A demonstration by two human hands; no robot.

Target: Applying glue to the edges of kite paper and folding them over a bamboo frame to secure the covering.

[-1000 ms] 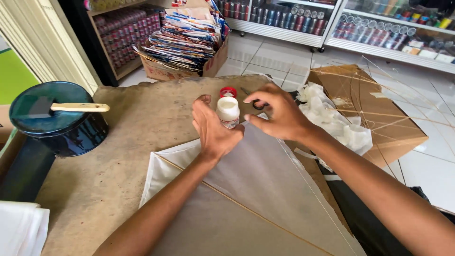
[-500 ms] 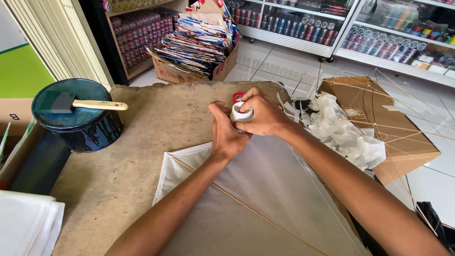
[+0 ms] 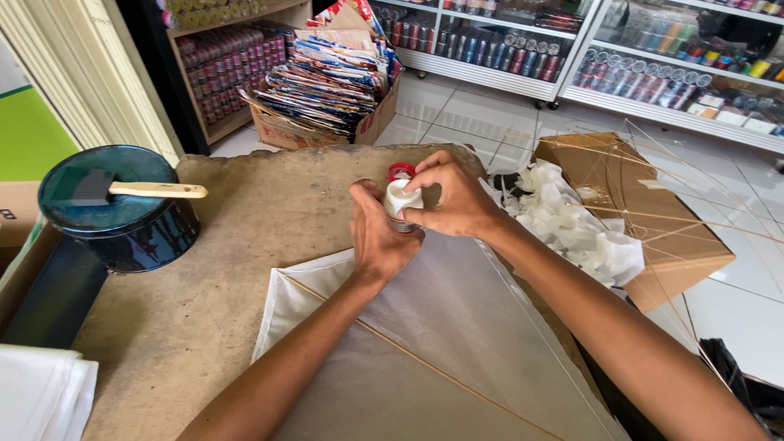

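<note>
Since the earlier frame, both hands have been drawn closer together around the small white bottle, which is now lifted slightly above the bench at the top corner of the white paper kite. The bottle is clasped by the left hand, its grip wrapped about the lower body, while the right hand is closed over the upper part, fingers pinched near the red cap. The cap is seen tilted behind the bottle's neck; whether it is fully off cannot be told.

Judged from this, the bottle is being opened or readied over the kite's corner; a steady hold and a controlled tilt toward the paper edge would be called for next.

Left of the kite, a dark round tin is seen with a wooden-handled brush laid across its lid. Right of the kite, crumpled white paper scraps are heaped beside a cardboard box.
</note>
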